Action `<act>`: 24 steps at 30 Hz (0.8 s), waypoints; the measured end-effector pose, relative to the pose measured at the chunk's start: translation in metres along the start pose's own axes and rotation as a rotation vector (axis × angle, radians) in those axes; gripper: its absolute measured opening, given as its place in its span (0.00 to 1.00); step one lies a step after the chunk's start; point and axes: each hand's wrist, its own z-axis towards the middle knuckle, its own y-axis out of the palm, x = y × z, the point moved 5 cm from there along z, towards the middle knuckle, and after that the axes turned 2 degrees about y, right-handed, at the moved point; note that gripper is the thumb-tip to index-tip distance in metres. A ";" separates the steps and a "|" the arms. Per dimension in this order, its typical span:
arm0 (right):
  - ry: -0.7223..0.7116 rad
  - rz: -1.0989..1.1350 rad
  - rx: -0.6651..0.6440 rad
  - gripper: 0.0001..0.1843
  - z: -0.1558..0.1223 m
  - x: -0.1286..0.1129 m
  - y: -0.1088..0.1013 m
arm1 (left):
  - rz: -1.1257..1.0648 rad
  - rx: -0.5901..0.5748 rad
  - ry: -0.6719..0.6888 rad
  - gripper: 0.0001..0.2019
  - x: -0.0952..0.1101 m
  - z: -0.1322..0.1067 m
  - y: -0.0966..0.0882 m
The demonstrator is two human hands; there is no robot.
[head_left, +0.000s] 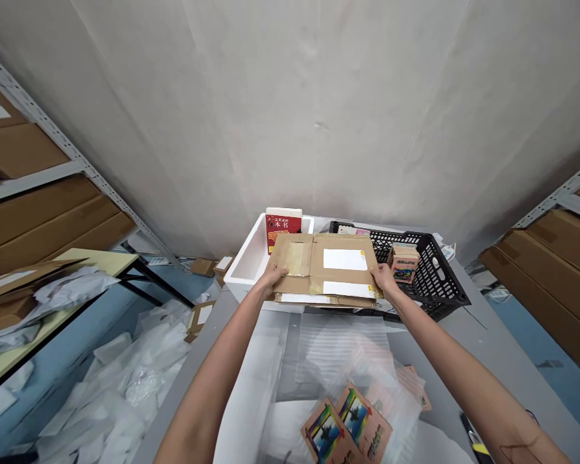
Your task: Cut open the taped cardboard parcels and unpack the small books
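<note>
Over crate edge (450, 291), hands (272, 276) hold cardboard (318, 263).

The left grip (274, 276) and the right grip (383, 277) are both bare hands, each with a slim wrist just behind it. Further back from the grip, the left forearm (225, 361) and right forearm (457, 367) are uncovered, smooth and slender, widening gradually. Well behind the right grip, thin dark lines (518, 446) cross the forearm, one curved; whether drawn, tattooed or shadow is unclear.
</note>
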 end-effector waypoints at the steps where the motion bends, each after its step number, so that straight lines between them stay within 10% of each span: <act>1: -0.007 -0.011 -0.006 0.06 -0.001 -0.002 0.005 | -0.021 0.008 -0.017 0.18 0.000 0.001 -0.005; 9: -0.072 -0.077 -0.046 0.12 -0.014 -0.021 0.043 | -0.001 0.068 -0.080 0.23 0.013 0.014 -0.052; 24: 0.017 -0.091 -0.093 0.29 -0.024 -0.015 0.023 | 0.239 0.019 -0.254 0.26 -0.012 0.016 -0.046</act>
